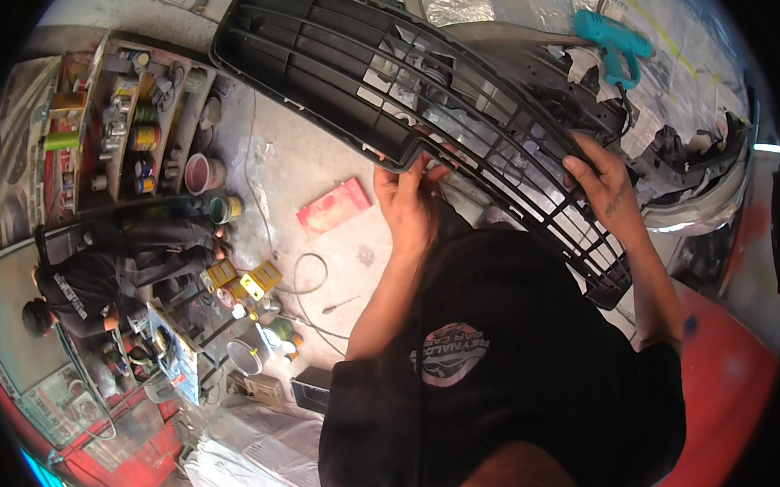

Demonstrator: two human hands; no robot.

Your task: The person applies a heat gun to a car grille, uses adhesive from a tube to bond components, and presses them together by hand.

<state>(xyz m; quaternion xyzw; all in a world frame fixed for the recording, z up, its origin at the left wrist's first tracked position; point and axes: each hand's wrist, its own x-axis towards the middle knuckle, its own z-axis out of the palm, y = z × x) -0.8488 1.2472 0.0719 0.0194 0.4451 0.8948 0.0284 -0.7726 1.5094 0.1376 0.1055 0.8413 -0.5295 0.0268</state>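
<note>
I hold a long black plastic car grille with slats up in front of me, slanting from the upper left down to the right. My left hand pinches its lower edge near a notched corner, and some fingertips show through behind it. Further along, my right hand is closed round the opposite edge, thumb on the near face and the other fingers mostly hidden behind. Past the grille, the dark, bare front end of a car shows, partly covered by it.
A teal heat-gun-like tool lies on plastic sheeting at the upper right. On the floor is a red rectangular piece; a hose curls nearby. Shelves of cans stand left, near a person in dark clothes and a cluttered bench.
</note>
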